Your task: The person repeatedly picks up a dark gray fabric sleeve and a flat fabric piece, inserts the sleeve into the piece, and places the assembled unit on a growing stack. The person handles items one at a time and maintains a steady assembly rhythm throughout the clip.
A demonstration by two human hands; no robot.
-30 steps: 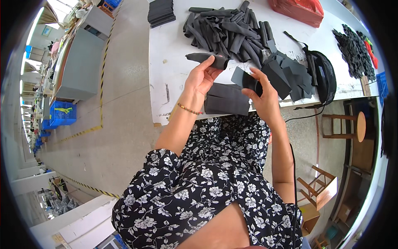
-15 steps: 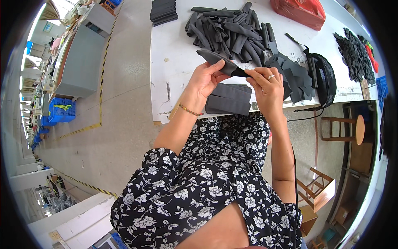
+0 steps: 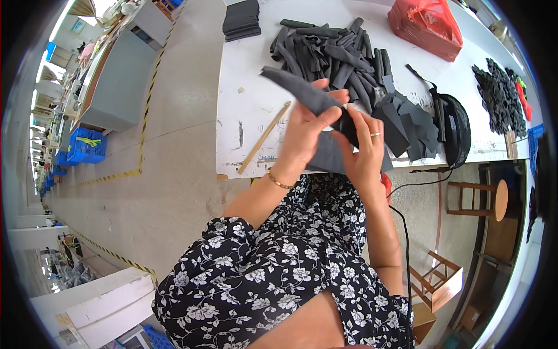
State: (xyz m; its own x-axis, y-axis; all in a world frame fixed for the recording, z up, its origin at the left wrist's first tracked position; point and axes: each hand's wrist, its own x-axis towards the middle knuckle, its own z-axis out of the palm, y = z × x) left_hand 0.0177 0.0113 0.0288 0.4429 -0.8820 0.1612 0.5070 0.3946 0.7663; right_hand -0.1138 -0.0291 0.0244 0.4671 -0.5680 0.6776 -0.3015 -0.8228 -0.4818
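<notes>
A dark grey folded fabric piece (image 3: 297, 90) is raised over the table's near edge, slanting up to the left. My left hand (image 3: 307, 129) is closed on its middle, thumb on top and fingers behind it. My right hand (image 3: 365, 148) pinches the fabric's lower right end, a ring on one finger. Beneath the hands lies a stack of flat dark fabric pieces (image 3: 325, 156), partly hidden by them. To the left of my left hand, a thin wooden stick (image 3: 264, 138) lies on the white table (image 3: 232, 110).
Beyond my hands is a heap of dark fabric tubes (image 3: 325, 55). A neat dark stack (image 3: 241, 22) sits far left, a red plastic bag (image 3: 425, 29) far right. Flat dark pieces (image 3: 410, 125), a black mesh bag (image 3: 456, 122) and another dark pile (image 3: 499, 96) occupy the right.
My hands have come closer together and lower, and the fabric's free end now reaches farther left. The wooden stick, mostly hidden behind my left wrist before, now shows. The view has shifted slightly.
</notes>
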